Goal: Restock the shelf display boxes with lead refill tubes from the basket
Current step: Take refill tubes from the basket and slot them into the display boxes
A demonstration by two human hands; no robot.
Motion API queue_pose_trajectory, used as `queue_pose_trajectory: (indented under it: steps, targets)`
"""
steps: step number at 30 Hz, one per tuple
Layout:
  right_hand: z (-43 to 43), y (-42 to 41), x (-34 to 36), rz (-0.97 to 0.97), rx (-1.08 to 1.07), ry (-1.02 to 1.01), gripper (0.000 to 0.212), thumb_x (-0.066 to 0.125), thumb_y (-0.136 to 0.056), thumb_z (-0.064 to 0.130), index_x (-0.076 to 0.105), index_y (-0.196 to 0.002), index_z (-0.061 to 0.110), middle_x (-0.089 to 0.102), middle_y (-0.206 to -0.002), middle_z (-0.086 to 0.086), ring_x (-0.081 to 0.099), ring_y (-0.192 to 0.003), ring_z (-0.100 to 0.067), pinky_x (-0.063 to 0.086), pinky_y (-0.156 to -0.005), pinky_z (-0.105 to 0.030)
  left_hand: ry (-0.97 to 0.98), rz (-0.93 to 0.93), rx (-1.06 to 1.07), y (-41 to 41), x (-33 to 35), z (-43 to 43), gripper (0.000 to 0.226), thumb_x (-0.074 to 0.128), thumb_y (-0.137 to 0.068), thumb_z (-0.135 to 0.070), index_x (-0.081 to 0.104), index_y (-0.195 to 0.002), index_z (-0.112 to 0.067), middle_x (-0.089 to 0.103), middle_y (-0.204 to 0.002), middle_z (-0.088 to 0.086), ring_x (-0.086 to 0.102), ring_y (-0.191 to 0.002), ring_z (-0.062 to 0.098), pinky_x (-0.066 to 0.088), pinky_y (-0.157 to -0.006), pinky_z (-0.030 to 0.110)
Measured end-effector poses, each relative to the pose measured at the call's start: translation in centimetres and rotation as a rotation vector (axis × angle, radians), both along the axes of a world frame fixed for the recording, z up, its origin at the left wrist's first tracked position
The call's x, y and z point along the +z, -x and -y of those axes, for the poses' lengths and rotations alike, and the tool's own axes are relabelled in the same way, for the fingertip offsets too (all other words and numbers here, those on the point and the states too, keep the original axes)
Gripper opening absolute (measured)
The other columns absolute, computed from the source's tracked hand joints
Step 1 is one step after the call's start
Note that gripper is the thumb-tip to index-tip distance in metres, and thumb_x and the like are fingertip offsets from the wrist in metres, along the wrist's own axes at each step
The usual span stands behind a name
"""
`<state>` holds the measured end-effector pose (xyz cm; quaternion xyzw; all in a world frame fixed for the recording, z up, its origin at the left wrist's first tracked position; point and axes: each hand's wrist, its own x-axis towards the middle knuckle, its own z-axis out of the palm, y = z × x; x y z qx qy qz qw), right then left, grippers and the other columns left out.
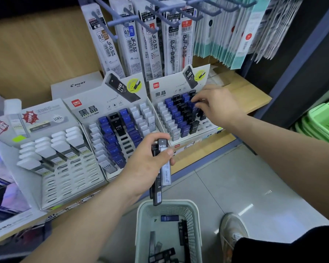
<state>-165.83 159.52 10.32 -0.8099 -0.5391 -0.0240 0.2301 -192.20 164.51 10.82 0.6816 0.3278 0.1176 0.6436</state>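
Observation:
My left hand (146,164) grips a bundle of lead refill tubes (160,173), black and grey, above the pale green basket (141,224). Several more tubes (169,218) lie in the basket's bottom. My right hand (215,105) reaches into the right display box (160,88), its fingertips on a blue tube (193,104) in the upper rows. Whether the fingers pinch that tube is not clear. The middle display box (87,112) holds blue, black and white tubes with several empty slots. The left display box (65,179) holds white-capped tubes and many empty slots.
Pen refill packs (133,40) hang on hooks above the boxes. A white Pilot box (76,86) stands behind. Stacked green baskets (323,122) sit at the right on the floor. My shoe (232,230) is beside the basket. The shelf's wooden edge (201,154) runs below the boxes.

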Motion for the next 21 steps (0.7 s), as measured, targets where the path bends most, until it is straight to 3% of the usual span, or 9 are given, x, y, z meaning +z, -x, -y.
queue_pose_trajectory:
  steps: [2,7,10,16,18,20,21]
  targets:
    - [-0.2,0.0,0.3,0.015,-0.010,0.043,0.016,0.064,-0.095,0.018,0.074,-0.108,0.021,0.064,-0.108,0.002,0.060,-0.096,-0.024,0.054,-0.081,-0.045,0.019,0.004,0.016,0.4,0.1,-0.2,0.021,0.061,-0.099,-0.026,0.059,-0.114,-0.042,0.070,-0.072,-0.005,0.067,-0.084,0.018,0.053,-0.062,0.028]
    - [0.1,-0.3,0.0,0.056,0.007,0.121,0.014,0.066,-0.094,0.021,0.074,-0.106,0.022,0.063,-0.107,0.000,0.060,-0.100,-0.026,0.052,-0.080,-0.043,0.030,0.014,0.049,1.2,0.0,-0.9,0.024,0.063,-0.098,-0.023,0.062,-0.112,-0.042,0.072,-0.083,-0.008,0.070,-0.093,0.026,0.059,-0.082,0.048]
    - [0.0,0.2,-0.4,0.077,-0.009,0.110,0.016,0.066,-0.095,0.022,0.075,-0.107,0.021,0.062,-0.108,0.001,0.058,-0.101,-0.024,0.050,-0.075,-0.038,0.050,0.026,0.043,1.4,0.0,-1.0,0.024,0.062,-0.098,-0.023,0.061,-0.113,-0.042,0.072,-0.076,-0.002,0.067,-0.097,0.032,0.059,-0.073,0.045]
    - [0.5,1.4,0.8,0.023,-0.099,0.071,0.027,0.070,-0.091,0.019,0.068,-0.117,0.023,0.062,-0.100,0.005,0.058,-0.090,-0.020,0.053,-0.076,-0.039,0.050,0.048,0.060,1.5,0.7,-1.1,0.024,0.062,-0.098,-0.022,0.062,-0.114,-0.040,0.071,-0.078,0.001,0.069,-0.082,0.016,0.058,-0.068,0.040]
    - [1.5,3.3,2.2,-0.082,-0.101,0.000,0.023,0.068,-0.092,0.022,0.067,-0.115,0.024,0.062,-0.093,0.010,0.057,-0.079,-0.012,0.052,-0.072,-0.032,0.064,0.084,0.087,1.4,1.4,-1.1,0.024,0.061,-0.099,-0.018,0.061,-0.117,-0.033,0.069,-0.088,0.009,0.069,-0.077,0.011,0.056,-0.062,0.029]
    - [2.6,6.6,4.1,-0.325,-0.049,-0.039,0.012,0.067,-0.093,0.024,0.069,-0.105,0.023,0.065,-0.085,0.012,0.060,-0.073,-0.005,0.049,-0.067,-0.020,0.078,0.131,0.124,1.4,2.1,-1.0,0.024,0.059,-0.099,-0.012,0.059,-0.119,-0.026,0.065,-0.093,0.011,0.068,-0.071,0.007,0.054,-0.060,0.021]
    - [3.2,8.6,5.0,-0.475,-0.004,-0.037,0.007,0.067,-0.093,0.022,0.069,-0.100,0.021,0.068,-0.081,0.009,0.063,-0.072,-0.004,0.050,-0.067,-0.018,0.081,0.149,0.145,1.4,2.3,-1.0,0.024,0.059,-0.099,-0.010,0.059,-0.118,-0.024,0.065,-0.093,0.011,0.069,-0.070,0.008,0.056,-0.063,0.024]
